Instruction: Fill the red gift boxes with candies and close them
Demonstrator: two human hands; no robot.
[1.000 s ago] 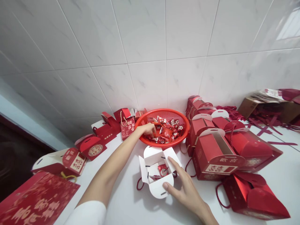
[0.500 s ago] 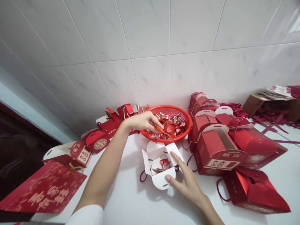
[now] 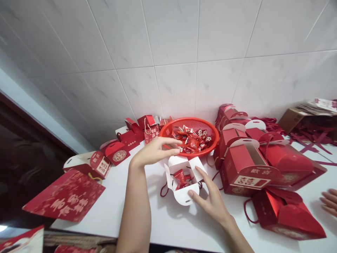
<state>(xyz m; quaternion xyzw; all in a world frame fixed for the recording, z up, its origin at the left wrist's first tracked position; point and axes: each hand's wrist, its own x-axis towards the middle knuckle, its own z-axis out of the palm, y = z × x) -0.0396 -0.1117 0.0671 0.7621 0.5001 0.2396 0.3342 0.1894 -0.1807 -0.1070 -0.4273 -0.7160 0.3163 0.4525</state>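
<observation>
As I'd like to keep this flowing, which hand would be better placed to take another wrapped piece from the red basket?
Probably the left hand: it hovers open by the red basket, seemingly empty, whereas the right hand touches the open box.

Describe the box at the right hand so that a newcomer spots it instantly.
Find the round red basket near the tiled wall. Just in front of it on the white table, the right hand touches a small box. Its white flaps are spread wide around red packets, while the boxes to its right show mostly red outsides.
</observation>
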